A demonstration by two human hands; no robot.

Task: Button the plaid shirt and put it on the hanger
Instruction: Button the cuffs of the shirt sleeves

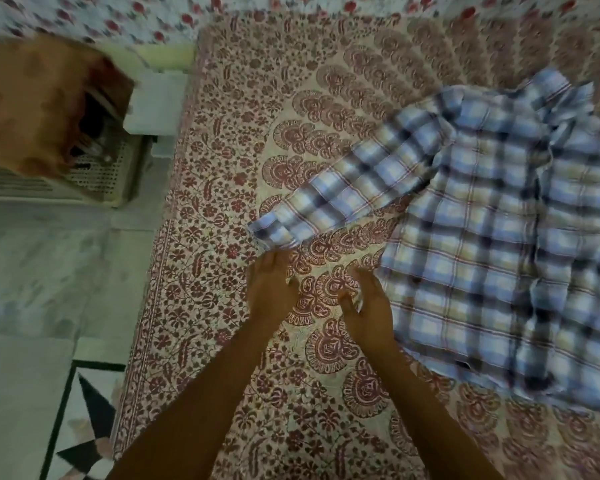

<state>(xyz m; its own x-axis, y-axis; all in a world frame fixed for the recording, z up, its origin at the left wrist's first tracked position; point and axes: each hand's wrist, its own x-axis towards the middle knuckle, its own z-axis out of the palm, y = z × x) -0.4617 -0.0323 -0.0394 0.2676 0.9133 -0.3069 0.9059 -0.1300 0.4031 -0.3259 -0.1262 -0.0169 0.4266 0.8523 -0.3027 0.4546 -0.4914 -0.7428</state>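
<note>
Head cam: I see plaid shirt (482,220) lying spread on the bed (222,168). Left hand (271,289) is just below shirt's sleeve cuff (274,232), fingers straight, tips at its edge. Right hand (368,306) is beside shirt's body, fingers relaxed, holding nothing. Pic blurry.

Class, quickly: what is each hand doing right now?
Left hand: open, fingers straight, at the sleeve cuff.
Right hand: open, loosely curled, holding nothing.

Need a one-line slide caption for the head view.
Left hand and right hand over a floral bedspread, beside the sleeve cuff of a plaid shirt.
</note>
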